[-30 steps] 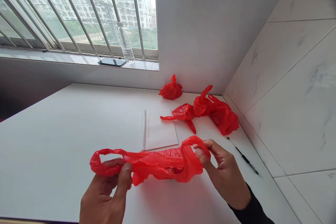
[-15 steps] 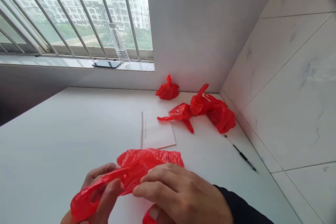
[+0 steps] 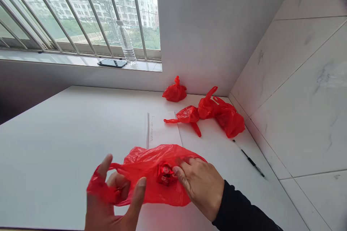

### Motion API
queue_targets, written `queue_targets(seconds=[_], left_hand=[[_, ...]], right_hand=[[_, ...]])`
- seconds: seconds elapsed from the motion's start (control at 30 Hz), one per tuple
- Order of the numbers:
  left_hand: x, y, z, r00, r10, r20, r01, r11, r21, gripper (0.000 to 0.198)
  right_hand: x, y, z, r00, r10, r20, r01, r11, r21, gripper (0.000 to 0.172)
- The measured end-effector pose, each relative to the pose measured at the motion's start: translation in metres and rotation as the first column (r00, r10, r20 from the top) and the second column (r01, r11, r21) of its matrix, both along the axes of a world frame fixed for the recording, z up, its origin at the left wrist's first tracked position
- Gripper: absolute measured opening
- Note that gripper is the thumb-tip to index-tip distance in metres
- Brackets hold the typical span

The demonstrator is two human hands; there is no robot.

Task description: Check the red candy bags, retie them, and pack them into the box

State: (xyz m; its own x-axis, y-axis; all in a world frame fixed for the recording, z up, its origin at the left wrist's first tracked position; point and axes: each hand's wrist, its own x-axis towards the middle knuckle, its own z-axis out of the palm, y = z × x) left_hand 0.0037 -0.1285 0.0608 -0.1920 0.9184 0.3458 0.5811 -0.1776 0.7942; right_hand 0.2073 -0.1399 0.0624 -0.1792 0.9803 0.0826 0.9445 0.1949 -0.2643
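Note:
A thin red plastic bag [image 3: 151,198] is spread open just above the near part of the table. Its handle loops round the fingers of my left hand [image 3: 114,195], whose thumb stands apart against the bag's near side. My right hand [image 3: 202,184] reaches in from the right. Its thumb lies against shiny red foil-wrapped packets [image 3: 165,174] at the bag's mouth. The right fingertips are blurred and partly behind red film.
Several tied red bags [image 3: 207,108] sit by the corner, one [image 3: 175,90] against the back wall. A printed paper booklet [image 3: 164,130] lies beyond my hands, a pen [image 3: 252,162] to the right. On the windowsill are a phone [image 3: 112,63] and a clear bottle [image 3: 127,45].
The bag has been pulled open and its handle now loops my left fingers. My right hand has moved up and right to the bag's mouth, where foil-wrapped packets now show.

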Motion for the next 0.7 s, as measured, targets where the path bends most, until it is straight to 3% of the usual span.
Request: queue_targets(seconds=[0.1,0.17,0.23,0.37,0.5,0.7], left_hand=[[0.013,0.008,-0.011,0.972,-0.046,-0.230,0.047,0.999,0.000,0.085],[0.015,0.012,-0.014,0.957,-0.050,-0.286,0.048,0.999,-0.012,0.082],[0.014,0.014,-0.015,0.956,-0.011,-0.294,0.011,1.000,0.000,0.084],[0.011,0.012,-0.020,0.959,0.054,-0.278,-0.054,0.999,0.007,0.082],[0.014,0.007,-0.028,0.971,0.020,-0.240,-0.007,0.998,0.055,0.072],[0.018,-0.006,-0.024,0.991,-0.012,-0.134,0.020,0.998,0.058,0.069]], right_hand=[[-0.007,0.005,-0.010,0.971,0.223,0.085,-0.217,0.973,-0.082,0.031],[-0.009,0.008,-0.018,0.953,0.284,0.107,-0.268,0.953,-0.143,0.024],[-0.009,0.011,-0.025,0.962,0.241,0.129,-0.218,0.961,-0.170,0.015],[-0.012,0.013,-0.030,0.975,0.127,0.184,-0.091,0.978,-0.189,0.039],[-0.028,0.014,-0.033,0.978,0.133,0.162,-0.104,0.979,-0.175,0.018],[-0.040,0.020,-0.043,0.985,0.130,0.117,-0.106,0.976,-0.192,0.012]])
